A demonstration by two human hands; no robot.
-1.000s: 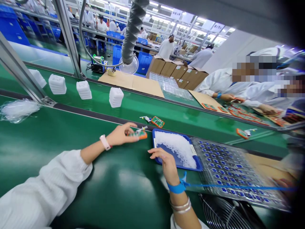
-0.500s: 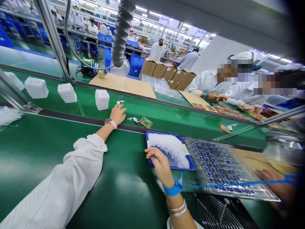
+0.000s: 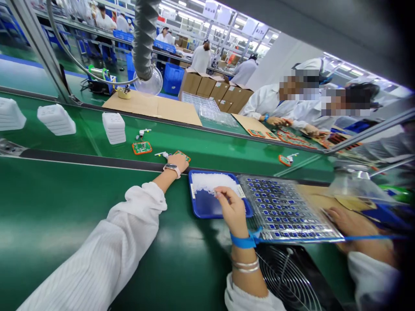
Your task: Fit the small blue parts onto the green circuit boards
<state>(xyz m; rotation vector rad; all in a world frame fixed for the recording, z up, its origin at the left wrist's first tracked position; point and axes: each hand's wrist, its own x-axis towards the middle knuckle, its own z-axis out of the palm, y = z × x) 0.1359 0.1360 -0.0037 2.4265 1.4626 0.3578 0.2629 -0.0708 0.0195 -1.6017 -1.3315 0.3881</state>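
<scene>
My left hand [image 3: 177, 162] reaches to the dark edge of the green belt, its fingers curled over a circuit board [image 3: 183, 153] in an orange frame; the fingertips are partly hidden. A small white connector with wires [image 3: 164, 154] lies beside that board. To its left rests another orange-framed circuit board [image 3: 142, 148], with a white part on wires [image 3: 141, 134] behind it. Above the blue tray [image 3: 207, 211], my right hand [image 3: 232, 207] pinches thumb and finger together over tiny white pieces [image 3: 207, 181]. Whatever is in that pinch is too small to name.
Stacks of white plastic trays [image 3: 114, 128] stand along the belt. Right of the blue tray lies a clear blister tray [image 3: 279, 207] of small blue parts, above a black fan [image 3: 285, 272]. A co-worker's hand [image 3: 350, 220] is beside it. Across the belt, two people handle orange-framed boards.
My left hand has moved right to the other circuit board, uncovering the one it was over. My right hand has moved over the white pieces, its fingers now pinched. The view has swung right.
</scene>
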